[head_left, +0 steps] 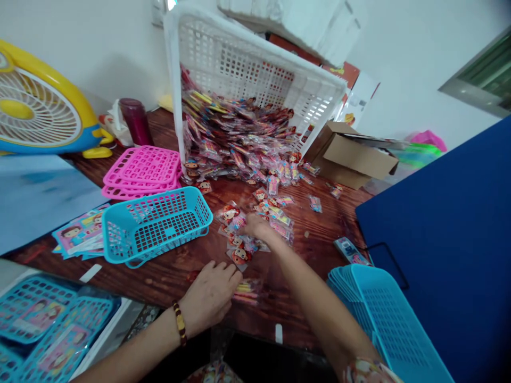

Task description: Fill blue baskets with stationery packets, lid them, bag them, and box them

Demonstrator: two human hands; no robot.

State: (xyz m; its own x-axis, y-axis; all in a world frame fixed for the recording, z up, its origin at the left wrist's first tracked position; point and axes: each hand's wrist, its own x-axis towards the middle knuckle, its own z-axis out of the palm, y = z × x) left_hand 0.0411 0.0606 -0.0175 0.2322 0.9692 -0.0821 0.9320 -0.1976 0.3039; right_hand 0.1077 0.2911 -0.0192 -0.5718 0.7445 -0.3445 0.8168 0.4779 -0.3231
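Several small clear packets [275,213] lie on the dark wood table, with red-haired cartoon heads and yellow and pink sticks in them. Low in front, my left hand [211,292], fingers bent and closed, rests over a bagged packet [246,291] whose sticks show at its right side; the fingertips are partly hidden. My right hand [257,227] reaches into the loose group, its fingers closed at a cartoon packet [233,217], slightly blurred. Left of the hands stands a turquoise basket [157,226] with nothing in it.
A white crate [259,40] lies tipped, spilling many packets [231,133]. Pink lattice pieces [141,170], printed cards [80,234], a fan [43,101] and a dark red bottle [137,122] are left. Stacked turquoise baskets [395,319], a cardboard box [347,157] and a blue panel [451,239] are right.
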